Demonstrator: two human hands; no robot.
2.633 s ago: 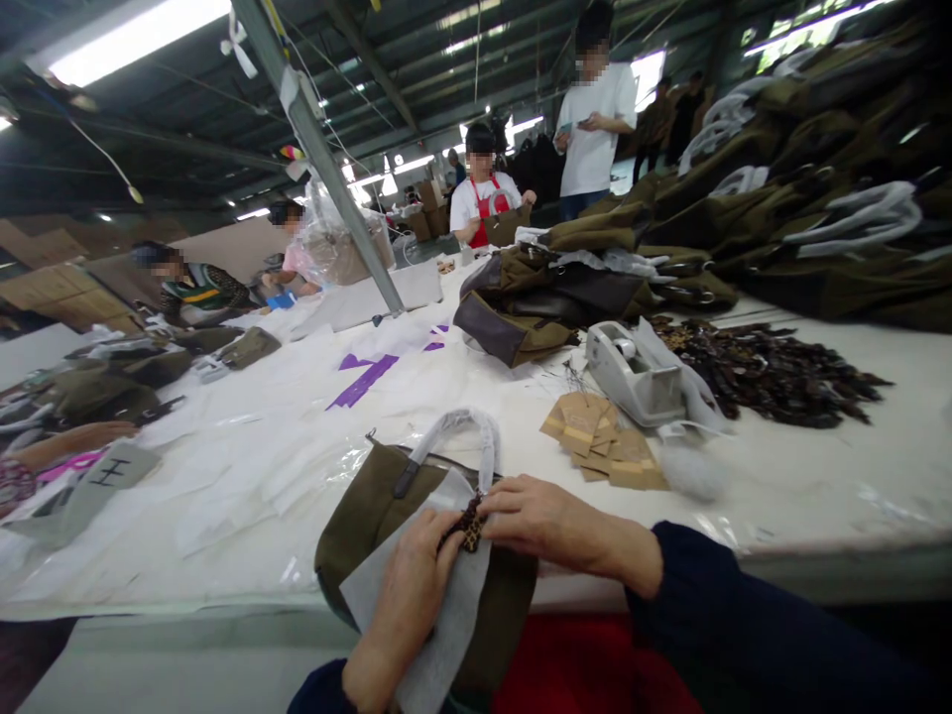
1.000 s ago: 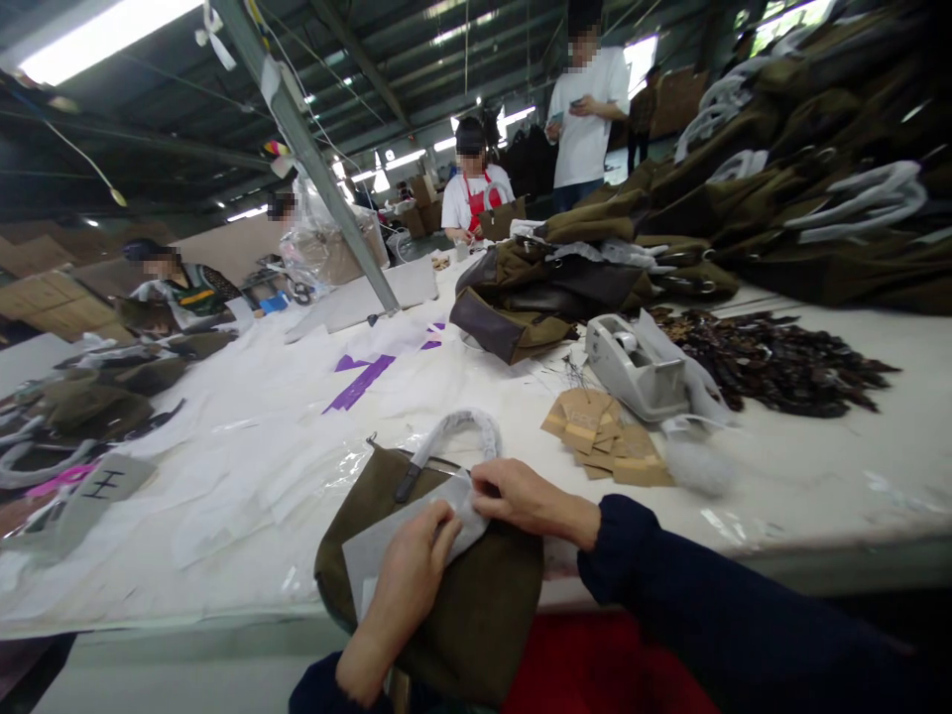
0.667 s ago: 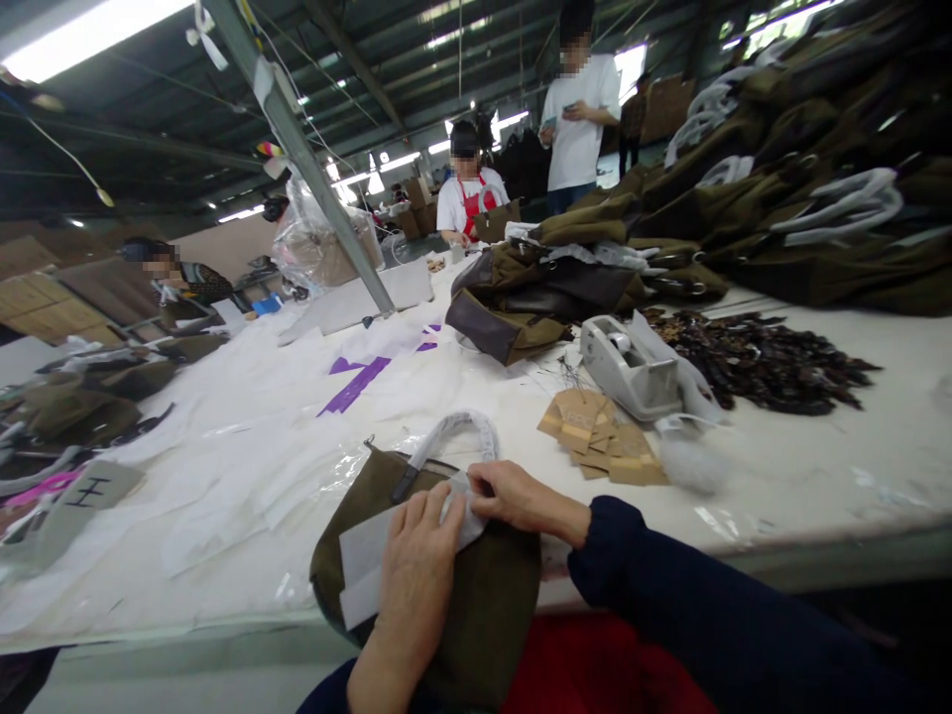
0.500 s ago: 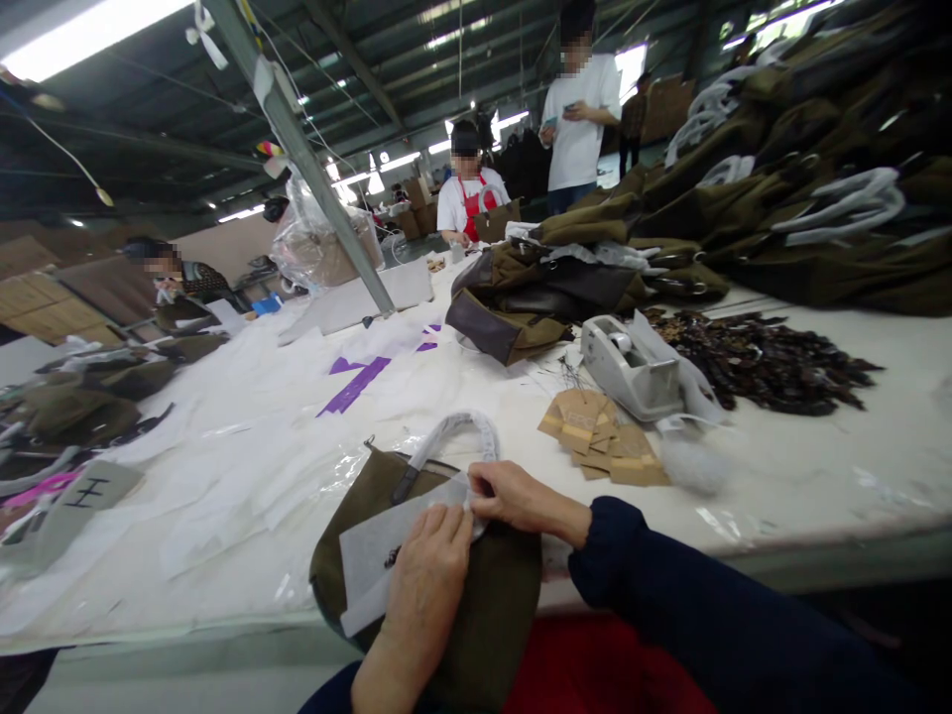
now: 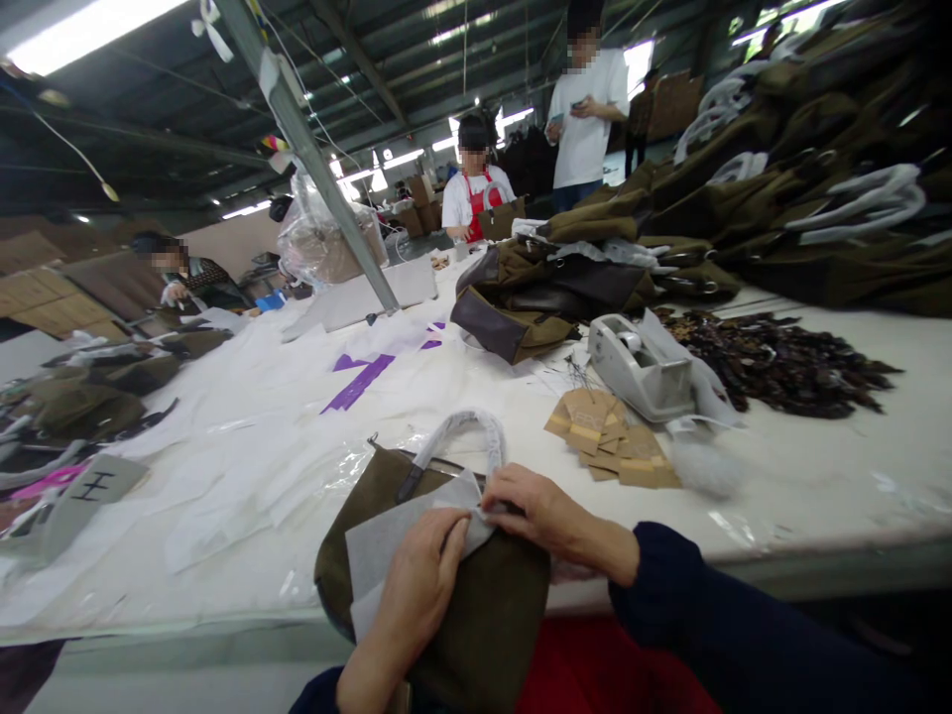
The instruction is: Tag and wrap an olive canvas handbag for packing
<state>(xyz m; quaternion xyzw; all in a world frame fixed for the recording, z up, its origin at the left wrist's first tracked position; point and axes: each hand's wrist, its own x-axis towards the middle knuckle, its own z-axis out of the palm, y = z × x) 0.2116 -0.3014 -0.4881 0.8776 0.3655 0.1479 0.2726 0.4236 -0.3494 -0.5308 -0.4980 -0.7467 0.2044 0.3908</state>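
An olive handbag point(image 5: 476, 615) leans at the table's front edge, its handle point(image 5: 453, 431) wrapped in clear plastic and standing up. Across the bag's upper front lies a thin white paper sheet point(image 5: 379, 540). My left hand point(image 5: 420, 570) rests over this sheet, fingers together and bent, with the thumb against the paper near the handle's right base. My right hand point(image 5: 546, 511) pinches the sheet's right end by that base. The fingertips of both hands are close together, and the fold between them is partly hidden.
Brown card tags point(image 5: 610, 436) lie to the right, beside a grey tape dispenser point(image 5: 640, 367) and a heap of dark brown pieces point(image 5: 788, 362). Olive bags point(image 5: 818, 228) are piled behind. A metal post point(image 5: 319, 169) rises at the far side; purple strips point(image 5: 361, 382) lie left of centre.
My left hand has turned from lying flat to bent fingers with the thumb showing. My right hand has shifted slightly right and lower, fingers still pinching, and the sheet's upper corner now sticks up.
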